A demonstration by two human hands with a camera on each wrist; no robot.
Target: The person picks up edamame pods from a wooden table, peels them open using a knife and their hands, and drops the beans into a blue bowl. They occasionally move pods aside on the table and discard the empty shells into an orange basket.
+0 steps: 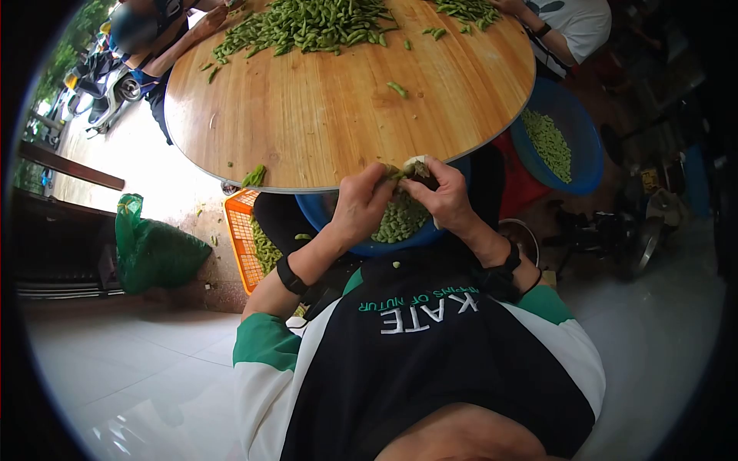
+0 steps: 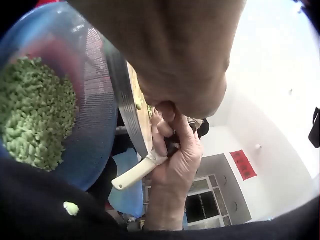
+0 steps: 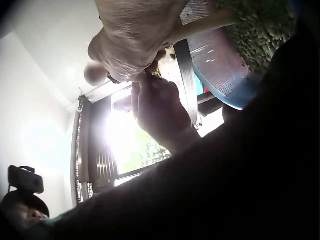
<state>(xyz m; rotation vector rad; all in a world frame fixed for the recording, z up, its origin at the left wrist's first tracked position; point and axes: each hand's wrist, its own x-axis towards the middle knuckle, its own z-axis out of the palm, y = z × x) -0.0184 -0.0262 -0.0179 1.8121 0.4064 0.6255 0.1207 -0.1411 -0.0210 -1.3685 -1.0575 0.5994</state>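
Over the near edge of the round wooden table (image 1: pixel 330 131), both hands meet fingertip to fingertip. My left hand (image 1: pixel 360 201) pinches a green bean pod (image 1: pixel 394 172) from the left side. Opposite it, my right hand (image 1: pixel 447 198) grips a cream-handled tool; its pale handle (image 2: pixel 134 173) juts out below the palm in the left wrist view, and the fingers hide its working end. Directly under the hands sits a blue basin (image 1: pixel 314 207) in the lap, with shelled green beans (image 1: pixel 401 219) inside. The left wrist view shows these beans (image 2: pixel 35 115) heaped against its mesh-like wall.
A large pile of pods (image 1: pixel 307 27) covers the table's far side. A second blue basin (image 1: pixel 580 138) of shelled beans stands at right. On the left are an orange basket (image 1: pixel 240 246) with pods and a green sack (image 1: pixel 154 250). Two other people sit across the table.
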